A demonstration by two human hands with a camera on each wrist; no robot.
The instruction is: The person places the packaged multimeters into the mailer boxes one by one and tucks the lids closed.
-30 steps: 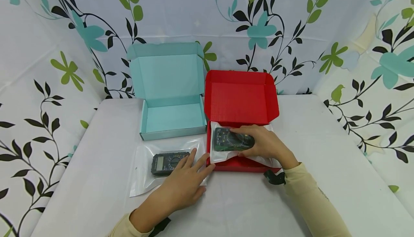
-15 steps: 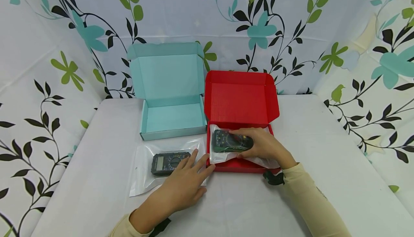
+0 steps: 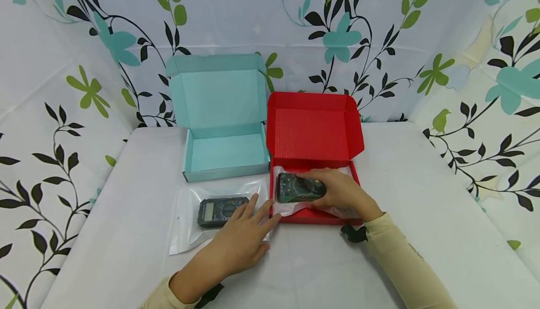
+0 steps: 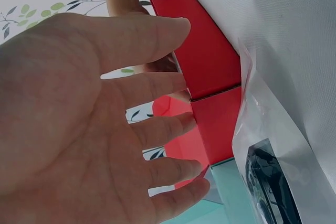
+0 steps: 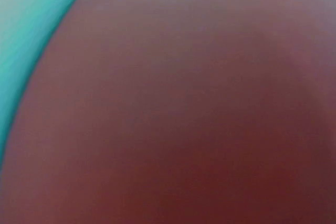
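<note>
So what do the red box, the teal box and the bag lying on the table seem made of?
Red box: likely corrugated cardboard, fairly matte, with fine parallel ridges inside its lid.
Teal box: probably matte card too, with folded flaps and creases.
Bag: apparently thin, glossy plastic, see-through with highlights.

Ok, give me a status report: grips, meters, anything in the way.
Right grip holding bagged meter in red box. Left grip spread at box's near left corner. Other meter bagged, outside. Nothing visibly blocking.

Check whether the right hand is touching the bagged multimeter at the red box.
Touching. The head view shows the right hand gripping the bagged multimeter, fingers at its far edge and thumb at its near edge.
</note>
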